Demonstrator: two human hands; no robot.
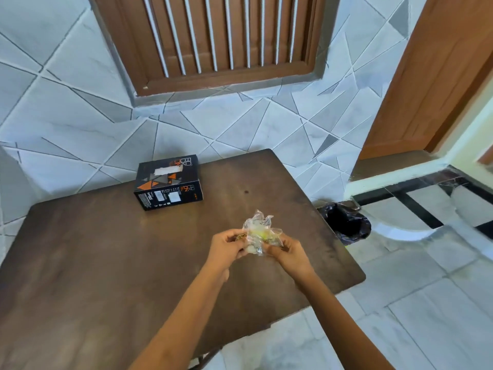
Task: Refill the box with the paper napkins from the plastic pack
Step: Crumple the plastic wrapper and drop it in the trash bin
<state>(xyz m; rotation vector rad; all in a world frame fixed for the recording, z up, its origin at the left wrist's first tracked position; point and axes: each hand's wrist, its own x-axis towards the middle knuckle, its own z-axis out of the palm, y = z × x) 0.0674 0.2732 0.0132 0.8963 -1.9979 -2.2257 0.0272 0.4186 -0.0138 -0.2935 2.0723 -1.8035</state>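
The crumpled plastic pack is clamped between left hand and right hand, apparently emptied; the napkin box sits well apart.

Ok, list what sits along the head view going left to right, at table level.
Black tissue box → left hand → crumpled plastic pack → right hand → black-lined bin on the floor beside the table.
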